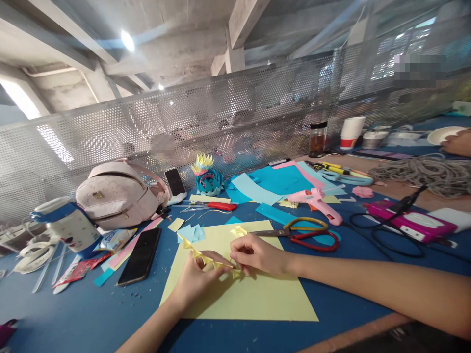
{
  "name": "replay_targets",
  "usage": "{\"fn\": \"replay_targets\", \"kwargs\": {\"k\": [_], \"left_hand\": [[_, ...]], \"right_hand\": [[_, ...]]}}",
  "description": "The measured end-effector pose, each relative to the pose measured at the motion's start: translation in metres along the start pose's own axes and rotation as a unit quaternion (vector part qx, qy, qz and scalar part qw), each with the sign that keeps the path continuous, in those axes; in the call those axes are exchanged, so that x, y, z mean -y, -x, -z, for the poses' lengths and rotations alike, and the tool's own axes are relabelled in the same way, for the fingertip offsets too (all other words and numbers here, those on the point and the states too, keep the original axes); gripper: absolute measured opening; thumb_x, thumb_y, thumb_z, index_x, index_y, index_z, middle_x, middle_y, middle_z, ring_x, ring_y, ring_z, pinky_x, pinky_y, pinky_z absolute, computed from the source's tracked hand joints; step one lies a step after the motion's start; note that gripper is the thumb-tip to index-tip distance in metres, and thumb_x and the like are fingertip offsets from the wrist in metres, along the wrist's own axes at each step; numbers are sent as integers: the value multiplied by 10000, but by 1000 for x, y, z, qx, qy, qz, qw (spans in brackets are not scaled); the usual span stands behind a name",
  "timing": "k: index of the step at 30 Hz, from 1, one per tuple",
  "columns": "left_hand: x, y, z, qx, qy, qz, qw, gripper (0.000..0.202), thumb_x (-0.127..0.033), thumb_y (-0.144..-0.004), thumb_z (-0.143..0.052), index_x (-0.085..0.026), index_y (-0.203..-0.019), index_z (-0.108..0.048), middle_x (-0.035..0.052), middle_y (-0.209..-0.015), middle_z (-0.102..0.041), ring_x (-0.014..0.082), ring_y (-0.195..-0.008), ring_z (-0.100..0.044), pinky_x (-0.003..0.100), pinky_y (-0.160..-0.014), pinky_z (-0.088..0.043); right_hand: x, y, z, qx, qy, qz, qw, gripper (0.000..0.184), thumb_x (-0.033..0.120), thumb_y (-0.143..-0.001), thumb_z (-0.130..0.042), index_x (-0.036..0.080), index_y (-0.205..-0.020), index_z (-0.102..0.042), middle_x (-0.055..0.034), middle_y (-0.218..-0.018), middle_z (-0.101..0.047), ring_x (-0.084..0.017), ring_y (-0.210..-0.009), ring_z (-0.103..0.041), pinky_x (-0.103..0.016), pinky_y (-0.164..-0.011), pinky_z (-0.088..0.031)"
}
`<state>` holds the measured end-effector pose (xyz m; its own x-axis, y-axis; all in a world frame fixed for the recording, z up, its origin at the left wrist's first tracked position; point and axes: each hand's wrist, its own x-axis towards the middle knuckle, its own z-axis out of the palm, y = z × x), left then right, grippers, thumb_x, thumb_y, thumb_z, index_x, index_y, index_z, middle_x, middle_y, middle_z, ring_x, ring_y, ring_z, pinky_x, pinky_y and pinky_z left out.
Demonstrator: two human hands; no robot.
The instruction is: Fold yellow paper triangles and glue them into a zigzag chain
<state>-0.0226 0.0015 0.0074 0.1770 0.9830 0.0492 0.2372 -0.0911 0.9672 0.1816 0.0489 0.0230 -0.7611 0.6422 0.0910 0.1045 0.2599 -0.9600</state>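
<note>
A strip of folded yellow paper points (203, 258) runs along my left hand (202, 272), whose fingers are closed on it. My right hand (255, 255) pinches at the strip's right end, its fingertips close to the left thumb. What exactly lies between the right fingertips is too small to make out. Both hands are above a large pale yellow sheet (257, 304). More folded yellow pieces (238, 231) rest on the sheet just behind the right hand. Scissors (309, 234) with yellow and red handles lie beside that hand, blades pointing left.
A pink glue gun (317, 202) lies behind the scissors. Blue paper sheets (272, 181), a red cutter (221, 206) and a blue-and-yellow paper craft (208, 180) are farther back. A phone (141, 256), bottle (69, 228) and backpack (117, 193) stand left. Another person's hand (458, 143) shows far right.
</note>
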Motion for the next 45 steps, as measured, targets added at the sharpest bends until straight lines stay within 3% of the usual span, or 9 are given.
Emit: {"fn": "replay_targets", "kwargs": {"k": [4, 10, 14, 17, 21, 30, 39, 45], "left_hand": [[-4, 0, 0, 9, 5, -6, 1000, 124, -250, -734, -727, -137, -737, -776, 101, -798, -780, 228, -756, -707, 281, -700, -526], [-7, 2, -1, 17, -2, -16, 1000, 133, -268, -740, -755, -142, -757, -795, 104, -822, -788, 241, -800, -720, 292, -752, -539], [-6, 1, 1, 20, 11, -13, 1000, 149, -288, -747, -750, -145, -753, -793, 101, -798, -786, 246, -777, -724, 299, -743, -545], [-7, -1, 3, 18, 6, -13, 1000, 125, -276, -738, -747, -161, -731, -796, 86, -761, -782, 245, -761, -722, 294, -739, -546], [-11, -3, 4, 9, -5, -12, 1000, 130, -287, -748, -735, -182, -738, -811, 72, -730, -775, 240, -741, -716, 285, -717, -538], [-16, -2, 4, 7, -12, -5, 1000, 157, -300, -732, -742, -155, -733, -802, 100, -788, -793, 227, -733, -710, 273, -698, -530], [-14, -2, 4, 4, 3, -5, 1000, 152, -298, -712, -753, -153, -722, -797, 99, -763, -786, 230, -714, -711, 283, -691, -540], [-18, -2, 3, 13, 23, -21, 999, 158, -321, -717, -775, -167, -691, -795, 90, -724, -762, 246, -734, -700, 311, -739, -541]], "right_hand": [[-2, 0, -1, 9, -10, 14, 1000, 486, 581, -905, -626, 167, -695, -480, 26, -599, -535, -95, -563, -521, -197, -516, -387], [-4, 0, -2, 26, -17, 27, 999, 540, 602, -902, -629, 190, -667, -370, 80, -564, -362, -59, -510, -345, -200, -466, -268], [-3, 1, -3, 17, -32, 10, 999, 508, 622, -928, -581, 182, -713, -449, 51, -576, -465, -85, -531, -455, -210, -506, -353], [-2, 0, -4, -21, -23, 3, 1000, 482, 612, -934, -577, 163, -765, -532, 34, -595, -509, -88, -538, -448, -213, -516, -340], [-4, -2, -1, -66, -41, -5, 997, 473, 615, -867, -666, 168, -795, -532, 37, -617, -541, -87, -535, -448, -206, -502, -325], [-7, -3, 1, -47, -40, -5, 998, 520, 620, -877, -651, 173, -668, -486, 44, -568, -489, -90, -530, -479, -211, -489, -306], [-4, 0, -1, -54, -24, 7, 998, 481, 600, -898, -639, 176, -724, -495, 35, -619, -509, -101, -565, -452, -221, -521, -318], [-6, -1, -2, -64, -7, 19, 998, 397, 558, -906, -646, 171, -839, -589, 15, -713, -561, -115, -616, -469, -226, -552, -331]]}}
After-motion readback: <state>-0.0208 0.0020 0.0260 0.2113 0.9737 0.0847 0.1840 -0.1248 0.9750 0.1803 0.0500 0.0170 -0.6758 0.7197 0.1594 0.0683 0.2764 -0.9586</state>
